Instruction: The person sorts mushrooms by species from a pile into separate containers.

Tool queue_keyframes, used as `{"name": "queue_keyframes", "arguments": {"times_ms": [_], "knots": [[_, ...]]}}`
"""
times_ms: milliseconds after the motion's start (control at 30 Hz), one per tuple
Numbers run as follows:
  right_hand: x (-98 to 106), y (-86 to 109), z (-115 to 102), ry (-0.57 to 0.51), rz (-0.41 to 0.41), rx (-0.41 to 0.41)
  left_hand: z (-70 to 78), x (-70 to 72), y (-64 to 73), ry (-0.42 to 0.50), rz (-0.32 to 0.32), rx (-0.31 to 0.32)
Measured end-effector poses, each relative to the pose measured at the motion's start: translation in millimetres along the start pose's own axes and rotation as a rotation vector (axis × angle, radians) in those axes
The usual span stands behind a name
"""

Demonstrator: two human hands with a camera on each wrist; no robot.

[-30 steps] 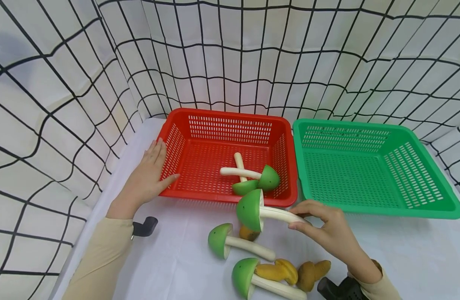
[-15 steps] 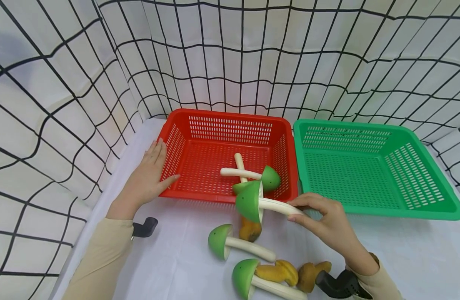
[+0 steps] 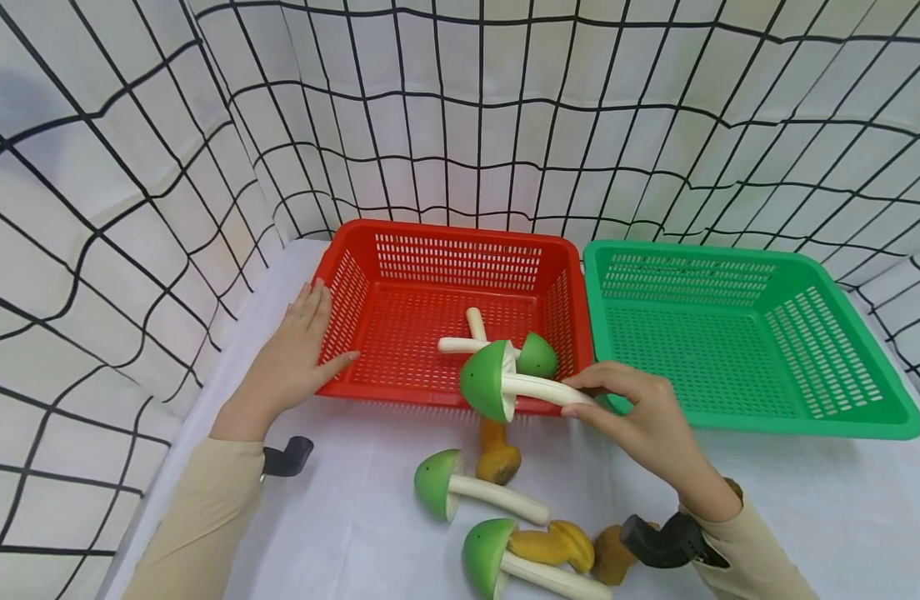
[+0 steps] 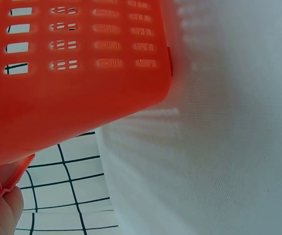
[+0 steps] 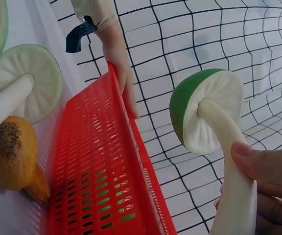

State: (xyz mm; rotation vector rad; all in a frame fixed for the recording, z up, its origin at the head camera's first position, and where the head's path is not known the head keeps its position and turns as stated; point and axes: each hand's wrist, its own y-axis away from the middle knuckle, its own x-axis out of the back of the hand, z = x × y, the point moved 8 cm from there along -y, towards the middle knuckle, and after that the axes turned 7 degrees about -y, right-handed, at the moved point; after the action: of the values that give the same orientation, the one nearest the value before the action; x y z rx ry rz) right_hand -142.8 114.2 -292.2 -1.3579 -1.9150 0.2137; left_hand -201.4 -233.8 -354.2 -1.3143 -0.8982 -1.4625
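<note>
My right hand [image 3: 643,417] pinches the white stem of a green-capped toy mushroom [image 3: 484,382], its cap above the front rim of the red basket [image 3: 400,390]. The right wrist view shows thumb and fingers on that stem, cap tilted. My left hand [image 3: 287,358] rests on the basket's left rim, fingers straight and thumb over the front corner. Inside the basket lie two more green mushrooms [image 3: 538,357], one partly hidden by the held one. On the white cloth in front lie two green mushrooms [image 3: 437,483] and several yellow-brown mushrooms [image 3: 497,462].
A green basket [image 3: 730,421] stands right beside the red one. Black netting [image 3: 481,104] over white cloth rises behind and at the sides. Black wrist mounts [image 3: 666,540] sit on both forearms; the right one partly covers a brown mushroom [image 3: 612,557].
My right hand has carried the green mushroom up and slightly left, from in front of the red basket to over its front rim. My left hand has stayed in place.
</note>
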Motion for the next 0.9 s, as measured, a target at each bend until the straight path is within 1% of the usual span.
{"name": "queue_keyframes", "arguments": {"times_ms": [167,333,567,767,900], "knots": [[-2.3,-13.3,4.6,0.018,-0.006,-0.039,0.1,1.2,-1.5,-0.001,0.005,-0.005],[-7.1,-18.7,11.9,0.027,-0.022,-0.075,0.6,0.3,-1.7,0.0,-0.002,-0.001],[-19.6,-28.0,18.4,0.046,-0.058,-0.093,0.5,1.5,0.5,0.002,0.0,-0.001],[-31.4,-40.7,26.2,-0.007,-0.088,-0.155,0.3,3.1,1.0,0.003,0.008,-0.005],[-37.0,-46.7,29.5,-0.016,-0.095,-0.177,-0.7,1.6,1.2,0.002,0.003,-0.002]]}}
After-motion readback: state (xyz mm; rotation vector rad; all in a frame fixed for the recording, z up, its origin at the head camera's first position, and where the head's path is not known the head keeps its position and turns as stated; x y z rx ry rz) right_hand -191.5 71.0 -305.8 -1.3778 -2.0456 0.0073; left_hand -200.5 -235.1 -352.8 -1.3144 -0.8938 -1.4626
